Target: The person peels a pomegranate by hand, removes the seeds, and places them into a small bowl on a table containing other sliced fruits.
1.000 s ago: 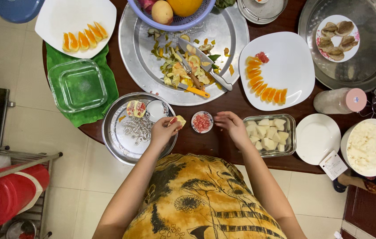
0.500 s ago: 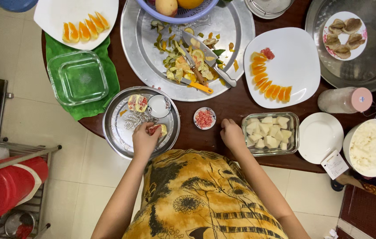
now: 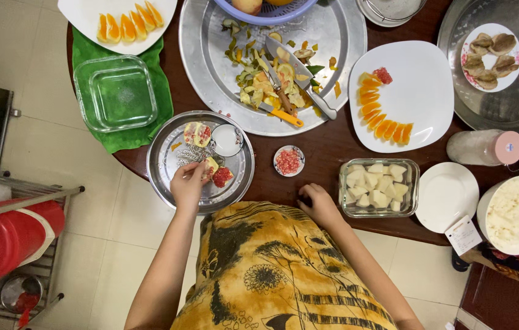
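Head view: pomegranate pieces (image 3: 216, 173) lie in the round steel tray (image 3: 164, 174), just right of the left hand (image 3: 187, 185), whose loosely curled fingertips touch one. Right hand (image 3: 317, 205) rests empty near the seed dish (image 3: 288, 161). Steadying each piece should help.

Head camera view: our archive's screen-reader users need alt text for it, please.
A person's left hand touches pomegranate pieces in a round steel tray; the right hand rests at the edge of a dark wooden table, near a small dish of pomegranate seeds and a glass dish of pale fruit cubes.
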